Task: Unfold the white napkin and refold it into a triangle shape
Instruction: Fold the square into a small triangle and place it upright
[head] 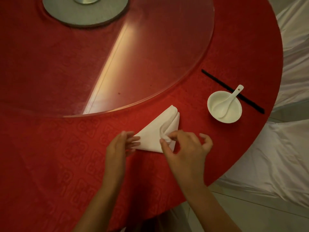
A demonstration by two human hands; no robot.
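The white napkin (154, 131) lies folded in a rough triangle on the red tablecloth (66, 156), its far tip pointing toward the glass turntable. My left hand (120, 146) rests flat on the napkin's left corner, fingers extended and pressing it down. My right hand (184, 148) pinches a bunched fold of the napkin near its lower right corner between thumb and index finger, with the other fingers curled apart above the cloth. The lower right corner is partly hidden under that hand.
A white bowl (234, 116) with a white spoon (229, 99) stands to the right, beside black chopsticks (217, 81). A glass turntable (150, 64) with a grey hub (87, 12) covers the table's middle. White chair covers (267, 164) lie beyond the right table edge.
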